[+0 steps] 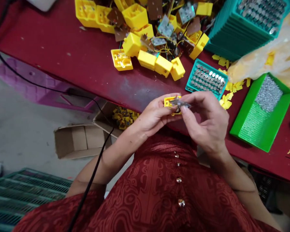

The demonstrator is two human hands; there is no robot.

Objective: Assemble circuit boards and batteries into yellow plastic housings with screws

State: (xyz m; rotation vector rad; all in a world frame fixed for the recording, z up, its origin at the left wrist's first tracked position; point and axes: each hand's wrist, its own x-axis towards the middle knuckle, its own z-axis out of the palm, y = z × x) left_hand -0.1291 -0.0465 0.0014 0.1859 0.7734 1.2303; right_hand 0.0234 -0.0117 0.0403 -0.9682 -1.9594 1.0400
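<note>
My left hand [157, 112] is closed round a small yellow plastic housing [168, 101], its open side facing up. Over that housing, my right hand [206, 119] pinches a small dark grey flat part [181, 103] between thumb and fingers. The part is blurred, and I cannot tell its exact kind or whether it touches the housing. Just beyond my right hand lies a teal tray [188, 84] with rows of round silver pieces that look like button cells.
Yellow housings [135, 16] with wires and circuit boards are heaped at the back. A stack of teal trays [222, 35] stands back right, near a green bin [251, 129] of small metal pieces. Cardboard boxes [79, 140] sit below the table edge; a black cable [96, 170] crosses on the left.
</note>
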